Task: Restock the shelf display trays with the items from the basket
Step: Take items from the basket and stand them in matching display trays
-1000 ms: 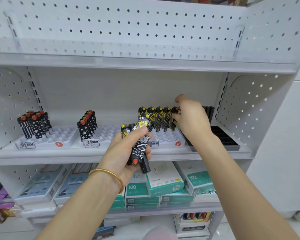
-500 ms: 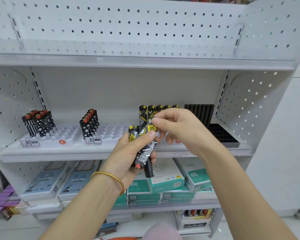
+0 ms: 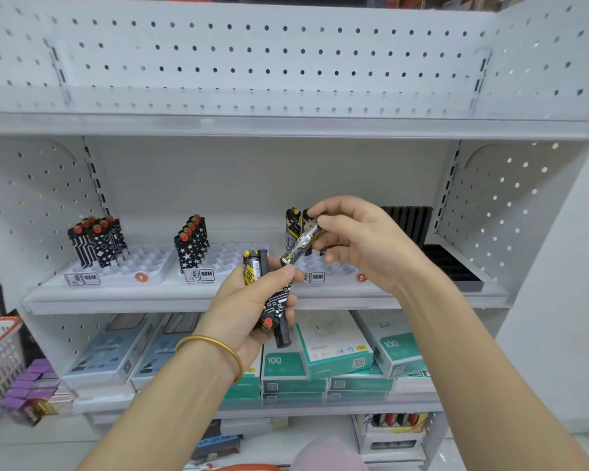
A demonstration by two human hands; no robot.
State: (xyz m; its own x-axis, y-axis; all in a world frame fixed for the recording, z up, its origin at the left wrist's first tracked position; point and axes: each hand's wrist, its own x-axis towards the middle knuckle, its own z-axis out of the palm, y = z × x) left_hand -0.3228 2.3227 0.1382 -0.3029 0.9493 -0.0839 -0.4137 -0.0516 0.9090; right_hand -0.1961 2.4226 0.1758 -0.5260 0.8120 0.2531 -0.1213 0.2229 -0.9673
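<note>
Right hand (image 3: 361, 243) pinched one lighter (image 3: 300, 244), tilted, just above left hand (image 3: 252, 300), which gripped a bunch (image 3: 271, 300). Tray (image 3: 340, 268) lay just beyond right hand. Risk: fingertip pinch looked loose, so the lighter might slip short of its slot.

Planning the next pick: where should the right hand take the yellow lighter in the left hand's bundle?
Pinch the yellow lighter by its exposed upper end, from above: it juts above the thumb of the left hand, whose fingers wrap the rest.
</note>
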